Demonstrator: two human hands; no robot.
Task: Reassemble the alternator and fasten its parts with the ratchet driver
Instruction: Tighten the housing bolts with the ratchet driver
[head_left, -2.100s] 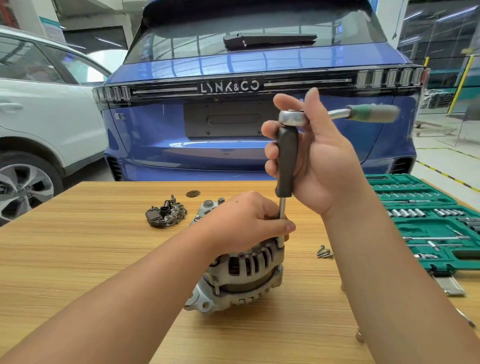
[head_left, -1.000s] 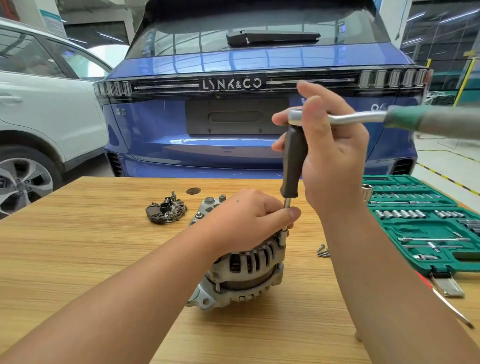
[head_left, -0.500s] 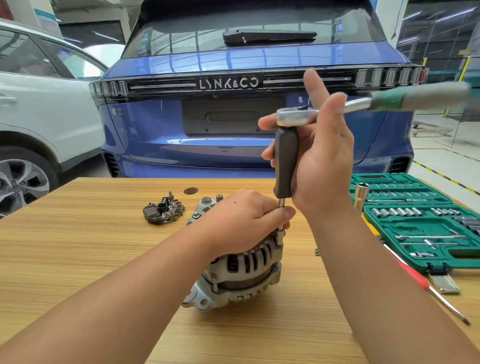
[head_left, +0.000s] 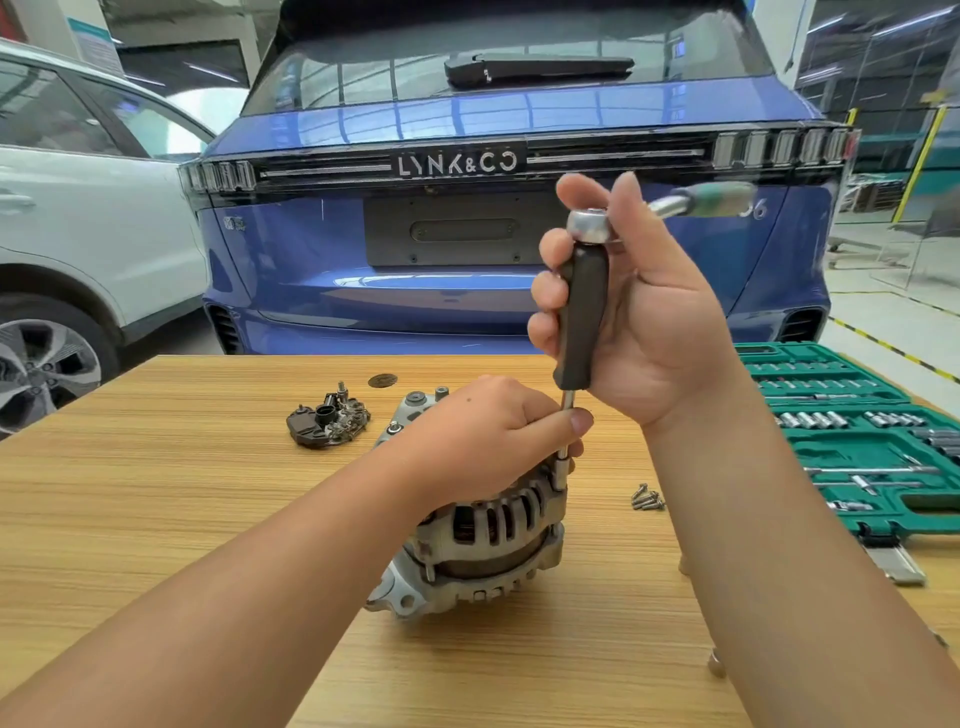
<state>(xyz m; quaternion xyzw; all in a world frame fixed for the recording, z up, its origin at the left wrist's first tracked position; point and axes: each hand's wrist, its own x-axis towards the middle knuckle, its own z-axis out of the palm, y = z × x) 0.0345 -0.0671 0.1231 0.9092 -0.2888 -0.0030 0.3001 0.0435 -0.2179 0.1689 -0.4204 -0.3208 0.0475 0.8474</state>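
I had the ribbed silver alternator housing (head_left: 488, 535) standing on the pale wood-grain counter (head_left: 156, 493), near the middle and just in front of me, so the bolt at its upper right edge faced straight up. The left hand (head_left: 488, 441) lay over the top of the housing, fingers curled, with thumb and fingertips pinching the thin steel shaft of the black-handled driver extension (head_left: 582, 317) just above its socket. I judged that grip was there to keep the socket seated on the bolt head and stop the alternator from twisting.

The right hand (head_left: 639, 322) was wrapped round the black handle, held upright, its thumb raised beside the chrome head of the ratchet driver (head_left: 589, 224) capping the handle. The ratchet's green-sleeved lever pointed away to the right, blurred, so I could not tell its exact angle. Both forearms reached in from the lower corners, the right wrist bent up well above the housing.

The dark rectifier plate with its metal fins (head_left: 328, 422) lay apart to the left, not yet fitted. A small pile of loose silver screws (head_left: 647, 499) waited on the counter to the right, near the open green socket-set case (head_left: 852, 436), presumably within easy reach for the fastening ahead.
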